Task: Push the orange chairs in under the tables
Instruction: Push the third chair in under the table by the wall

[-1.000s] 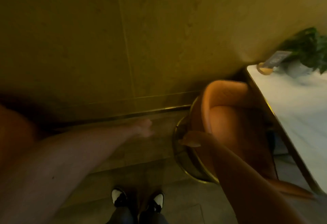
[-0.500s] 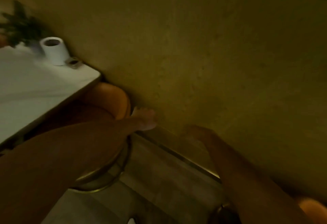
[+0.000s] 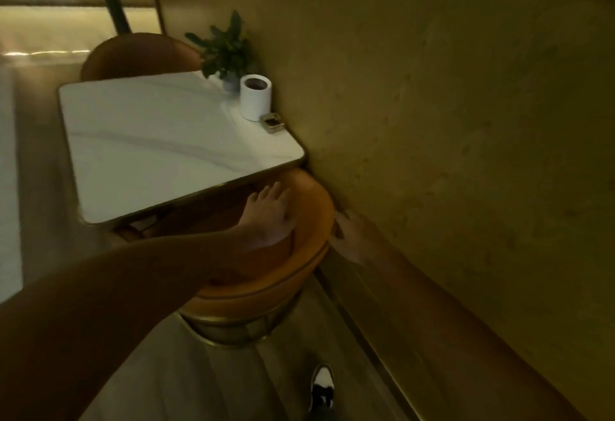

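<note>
Item: orange chair (image 3: 286, 274), near side of the white counter (image 3: 149, 144), push-in under way.

Your left hand (image 3: 268, 217) lies flat and open, fingers spread, inside the curve of the chair back at frame centre. Your right hand (image 3: 349, 237) sits against the outer right of the back, squeezed between chair and wall (image 3: 449, 121); whether it grips or only presses is hard to tell in the dim light. The two hands are apart, one on each side of the rim. The seat front already appears to sit under the counter edge. Next move, as judged: a steady forward push toward the upper left of the frame, keeping the right hand off the wall. A second chair (image 3: 139, 54) stands at the far side.
</note>
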